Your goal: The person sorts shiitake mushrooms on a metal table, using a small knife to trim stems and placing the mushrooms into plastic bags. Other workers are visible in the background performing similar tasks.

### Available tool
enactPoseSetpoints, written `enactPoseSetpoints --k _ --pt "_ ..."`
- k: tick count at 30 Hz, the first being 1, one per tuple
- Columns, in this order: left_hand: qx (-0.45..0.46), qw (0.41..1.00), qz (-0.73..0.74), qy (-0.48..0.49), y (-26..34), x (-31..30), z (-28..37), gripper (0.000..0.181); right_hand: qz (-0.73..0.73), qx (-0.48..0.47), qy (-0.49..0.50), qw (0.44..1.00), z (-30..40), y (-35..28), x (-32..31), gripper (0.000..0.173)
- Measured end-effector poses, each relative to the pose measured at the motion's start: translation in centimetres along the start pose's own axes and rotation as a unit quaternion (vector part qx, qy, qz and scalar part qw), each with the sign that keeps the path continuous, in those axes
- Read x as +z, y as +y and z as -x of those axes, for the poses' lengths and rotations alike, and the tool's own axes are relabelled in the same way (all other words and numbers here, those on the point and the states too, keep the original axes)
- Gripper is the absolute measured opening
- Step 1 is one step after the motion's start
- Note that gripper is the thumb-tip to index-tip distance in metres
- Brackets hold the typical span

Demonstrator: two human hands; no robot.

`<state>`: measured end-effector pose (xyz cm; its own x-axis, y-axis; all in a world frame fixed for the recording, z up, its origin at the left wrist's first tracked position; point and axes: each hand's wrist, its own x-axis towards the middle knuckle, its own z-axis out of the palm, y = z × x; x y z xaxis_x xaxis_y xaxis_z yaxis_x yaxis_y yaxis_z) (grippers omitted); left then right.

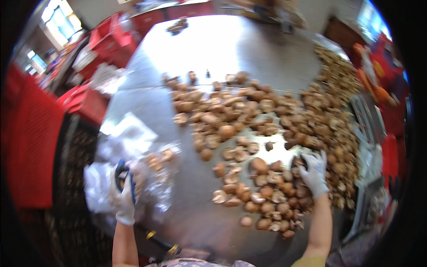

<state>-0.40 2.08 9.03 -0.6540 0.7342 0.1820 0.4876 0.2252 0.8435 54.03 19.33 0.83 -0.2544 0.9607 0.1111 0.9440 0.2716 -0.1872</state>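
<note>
My left hand [124, 197], in a white glove, is raised with fingers curled, beside clear plastic bags [98, 187] at the table's left. Blue and dark material shows at its fingers; blur hides whether it is coating or a held thing. A few mushrooms [155, 162] lie on the plastic near it. My right hand [315, 172], in a white glove, reaches over the pile, its thumb and fingers around a dark mushroom [298, 162]. Loose brown mushrooms [267, 192] lie just left of it, some caps up, some gills up.
A metal table [196, 200] carries a wide mushroom heap [233, 106] and smaller ones [340, 140] along the right. A black-and-yellow tool handle [163, 243] lies at the near edge. Red crates [36, 143] stand left; a grey device [370, 203] sits right. Another person's arm [263, 13] shows beyond.
</note>
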Motion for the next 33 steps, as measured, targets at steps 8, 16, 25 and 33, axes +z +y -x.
enactPoseSetpoints --k 8,16,25,33 --pt "0.002 0.984 -0.156 -0.090 -1.9 -8.2 -3.5 0.042 -0.054 -0.032 0.029 0.998 1.1 -5.4 -1.8 0.043" --pt "-0.053 0.946 -0.282 -0.148 -7.2 -10.1 -4.5 0.048 -0.205 0.002 0.042 0.978 6.2 -8.4 -3.3 0.049" --pt "-0.102 0.959 -0.082 -0.252 -1.1 -7.7 -4.0 0.013 -0.648 0.182 -0.093 0.734 9.9 -16.0 -1.5 0.041" --pt "-0.140 0.940 0.043 -0.310 10.8 -4.4 0.3 0.009 -0.828 0.260 -0.055 0.494 11.7 -16.6 -2.6 0.044"
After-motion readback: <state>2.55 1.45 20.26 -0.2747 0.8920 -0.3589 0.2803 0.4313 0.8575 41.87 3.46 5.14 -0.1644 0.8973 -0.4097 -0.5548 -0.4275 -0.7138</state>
